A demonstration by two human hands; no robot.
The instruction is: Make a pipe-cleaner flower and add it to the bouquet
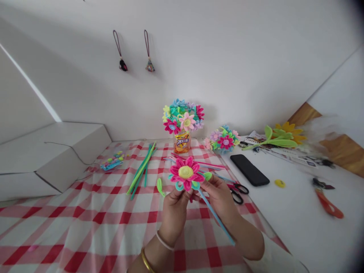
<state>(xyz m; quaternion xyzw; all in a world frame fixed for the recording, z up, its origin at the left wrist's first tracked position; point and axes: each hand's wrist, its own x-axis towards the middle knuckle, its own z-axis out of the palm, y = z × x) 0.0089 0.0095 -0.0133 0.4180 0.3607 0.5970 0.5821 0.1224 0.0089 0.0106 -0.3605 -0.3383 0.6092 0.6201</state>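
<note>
A fuzzy flower (185,172) with magenta petals, a yellow centre and teal and green loops behind it is held up at the middle of the view. My left hand (174,212) pinches its lower edge from below. On its right side, my right hand (220,197) has its fingers closed around the flower's edge, near a small green leaf (208,176). A light blue stem (216,217) slants down to the right, across the front of my right hand. Left of the hands, a loose green leaf (160,187) lies on the checked cloth (96,227).
Green stems (140,170) lie to the left, near beads in a blue tray (111,163). Behind stands a bottle (182,142) of flowers. Rightward are pink and blue stems, a bouquet (225,141), scissors (237,192), a phone (249,170) and a sunflower (290,132). A white box (54,159) sits far left.
</note>
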